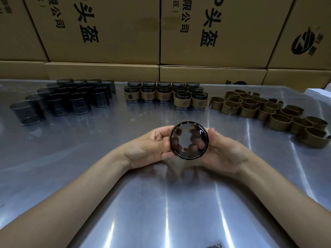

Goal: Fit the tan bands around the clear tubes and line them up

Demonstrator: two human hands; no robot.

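Note:
I hold one clear smoky tube (189,139) above the middle of the table, its round open end facing me. My left hand (154,146) grips its left side and my right hand (222,149) grips its right side; my fingers show through the glass. Any band on it is hidden behind the rim. Bare tubes (68,100) stand grouped at the far left. Tubes with tan bands (166,94) stand in rows at the far centre. Loose tan bands (268,109) lie clustered at the far right.
The shiny metal table (161,203) reflects the ceiling lights. Stacked cardboard boxes (161,33) with black print form a wall along its far edge. A white object (320,92) shows at the far right edge.

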